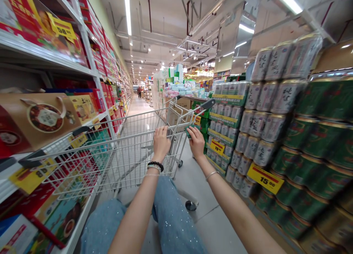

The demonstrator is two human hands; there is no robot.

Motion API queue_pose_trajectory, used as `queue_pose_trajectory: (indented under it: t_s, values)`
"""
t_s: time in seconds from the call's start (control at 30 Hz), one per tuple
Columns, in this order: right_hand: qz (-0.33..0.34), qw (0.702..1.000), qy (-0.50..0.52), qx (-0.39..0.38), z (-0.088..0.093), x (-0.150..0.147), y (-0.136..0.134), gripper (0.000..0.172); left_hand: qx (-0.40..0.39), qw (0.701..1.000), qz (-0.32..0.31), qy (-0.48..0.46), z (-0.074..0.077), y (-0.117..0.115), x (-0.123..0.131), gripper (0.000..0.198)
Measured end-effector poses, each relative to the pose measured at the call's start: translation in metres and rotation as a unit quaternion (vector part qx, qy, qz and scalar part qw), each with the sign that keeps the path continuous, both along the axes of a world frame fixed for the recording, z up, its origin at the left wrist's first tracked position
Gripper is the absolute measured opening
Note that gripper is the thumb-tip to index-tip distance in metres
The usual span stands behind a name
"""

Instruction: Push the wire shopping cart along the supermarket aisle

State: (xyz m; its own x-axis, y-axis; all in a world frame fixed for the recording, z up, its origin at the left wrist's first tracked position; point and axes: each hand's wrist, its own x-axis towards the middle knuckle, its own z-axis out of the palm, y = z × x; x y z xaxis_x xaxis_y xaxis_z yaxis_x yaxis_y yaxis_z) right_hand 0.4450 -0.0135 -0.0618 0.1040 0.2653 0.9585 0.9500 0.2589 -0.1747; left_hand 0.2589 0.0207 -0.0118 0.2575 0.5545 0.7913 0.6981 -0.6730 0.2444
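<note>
Chrome-wire shopping cart (110,153) ahead; left hand (161,143) and right hand (196,142) seem curled shut around its handle (205,106). Canned drinks (264,110) stack at 3 o'clock.

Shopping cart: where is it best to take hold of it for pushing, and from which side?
Probably the top rail, from above on the near side, as the left hand and right hand do: the bar runs along the top of the wire basket, so a hand can close over it.
</note>
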Motion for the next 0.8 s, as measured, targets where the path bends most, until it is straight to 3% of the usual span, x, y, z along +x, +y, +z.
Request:
queue_pose_trajectory:
  t_s: [0.13,0.23,0.33,0.43,0.53,0.6,0.8]
  values:
    - [0.033,0.998,-0.016,-0.05,-0.049,-0.007,-0.014,0.06,-0.007,1.0,0.004,0.009,0.003,-0.002,0.001,0.059]
    - [0.067,0.995,0.005,-0.071,-0.069,-0.009,-0.024,0.059,0.002,1.0,0.013,0.021,-0.01,-0.009,0.001,0.067]
    - [0.07,0.996,0.041,-0.021,-0.055,-0.01,-0.026,0.059,0.011,0.997,0.002,0.075,-0.043,-0.02,-0.002,0.076]
    - [0.065,0.997,0.04,0.022,-0.018,-0.011,-0.018,0.06,-0.025,0.994,0.012,0.108,-0.08,-0.028,-0.006,0.076]
    - [0.052,0.998,0.027,0.017,0.008,-0.014,-0.005,0.061,-0.05,0.994,0.027,0.098,-0.099,-0.03,-0.01,0.074]
    - [0.042,0.999,0.017,-0.002,0.005,-0.018,0.001,0.061,-0.06,0.993,0.027,0.098,-0.101,-0.029,-0.011,0.071]
    - [0.068,0.994,-0.056,-0.063,-0.049,-0.029,-0.007,0.058,-0.108,0.989,0.023,0.103,-0.102,-0.02,-0.023,0.067]
